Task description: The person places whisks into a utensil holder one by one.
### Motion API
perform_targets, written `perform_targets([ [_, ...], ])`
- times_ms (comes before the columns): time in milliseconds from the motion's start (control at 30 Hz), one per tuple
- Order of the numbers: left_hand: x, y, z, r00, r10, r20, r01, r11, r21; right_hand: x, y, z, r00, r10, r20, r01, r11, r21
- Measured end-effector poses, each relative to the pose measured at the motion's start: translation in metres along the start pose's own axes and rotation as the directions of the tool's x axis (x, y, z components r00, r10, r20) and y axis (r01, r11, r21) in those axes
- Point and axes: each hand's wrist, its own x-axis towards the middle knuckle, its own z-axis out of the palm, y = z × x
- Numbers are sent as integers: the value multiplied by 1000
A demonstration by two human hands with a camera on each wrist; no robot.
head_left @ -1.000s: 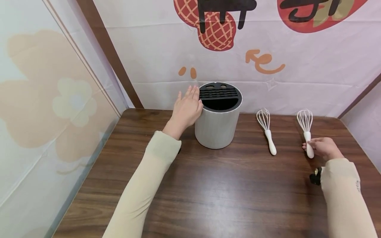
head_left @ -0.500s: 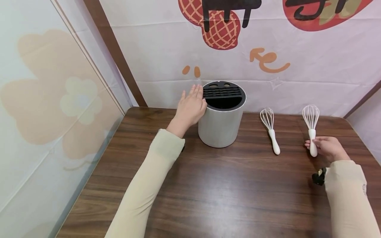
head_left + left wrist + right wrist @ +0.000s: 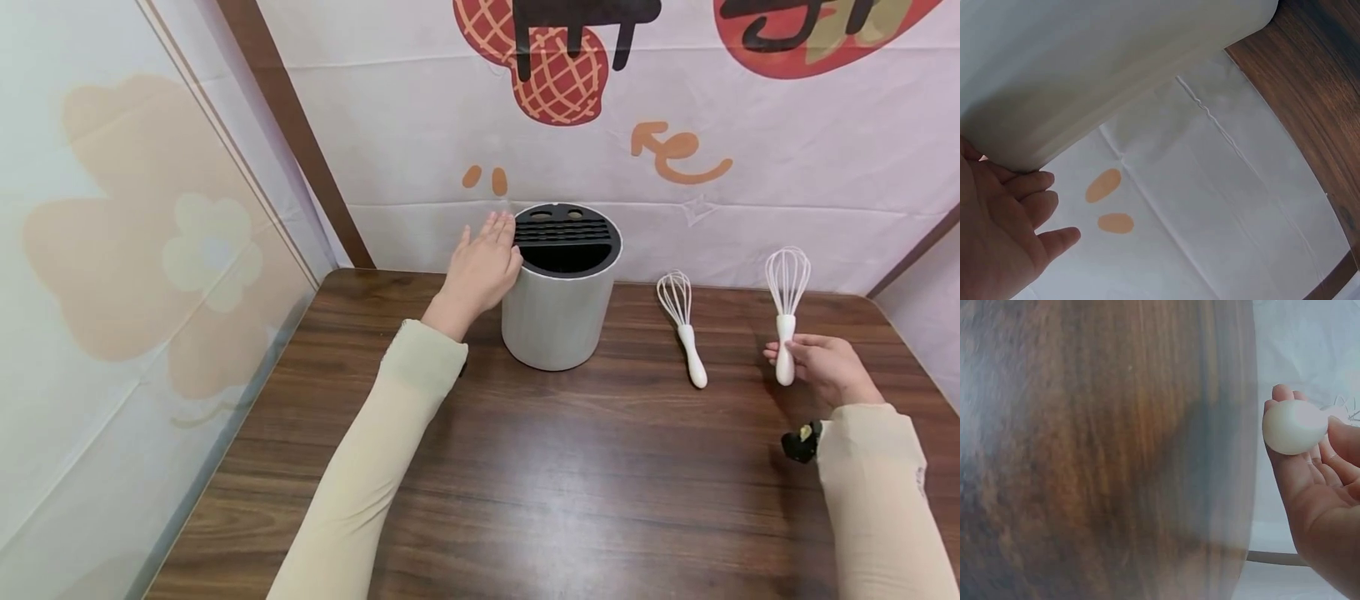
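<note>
My left hand rests with straight fingers against the left side of a white utensil holder, near its rim. The holder stands upright and has a black slotted lid with one wide opening. In the left wrist view, the fingers of that hand lie along the holder's pale wall. My right hand pinches the white handle of a whisk, wires pointing up and away. The right wrist view shows the handle's rounded end between thumb and fingers. A second white whisk lies between holder and right hand.
The dark wooden table ends at a pale printed cloth wall right behind the holder. Another cloth panel runs along the left edge. A small black object sits at the right wrist.
The right-hand whisk has come up off the table in my right hand, its wires now higher in view. My left hand stays against the holder; the head view has shifted slightly.
</note>
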Motion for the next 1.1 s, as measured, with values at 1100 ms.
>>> perform_targets([
  [1100, 6, -5, 3, 1000, 28, -2, -28, 999, 25, 6, -35, 36, 989, -122, 87, 86, 938, 336],
])
